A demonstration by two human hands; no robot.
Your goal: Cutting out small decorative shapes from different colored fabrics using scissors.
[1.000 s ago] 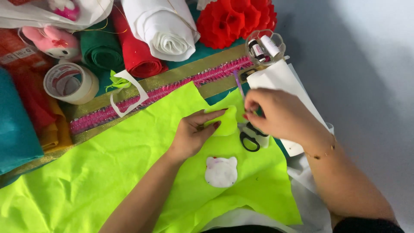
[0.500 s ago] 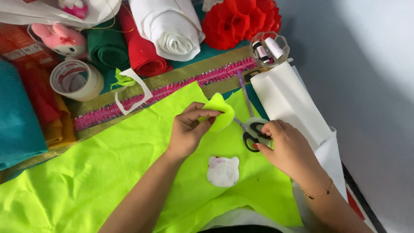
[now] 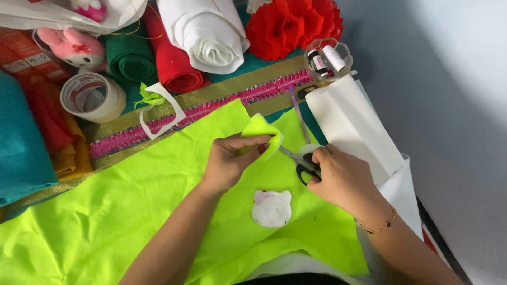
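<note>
Head view, centre of the frame: what are the hands on?
— Left hand (image 3: 228, 161) pinches a small folded piece of neon green felt (image 3: 260, 133), fingers closed on it, lifted just above the big neon green sheet (image 3: 105, 221).
— And the other?
— Right hand (image 3: 340, 179) is closed around black-handled scissors (image 3: 303, 163); the blades point left and reach the edge of the small piece. I cannot tell whether the blades are apart or together.
— Anything below them?
— A white cat-head cutout (image 3: 271, 208) lies flat on the sheet, lower centre, near both hands and touching neither.
— Around the edges?
— Upper left, a tape roll (image 3: 92, 97) and a pink plush toy (image 3: 71, 46). Top centre, a white felt roll (image 3: 203, 34) beside red and green rolls. Top right of centre, a red paper flower (image 3: 293, 24). A folded white sheet (image 3: 354, 126) lies just right of the scissors.
</note>
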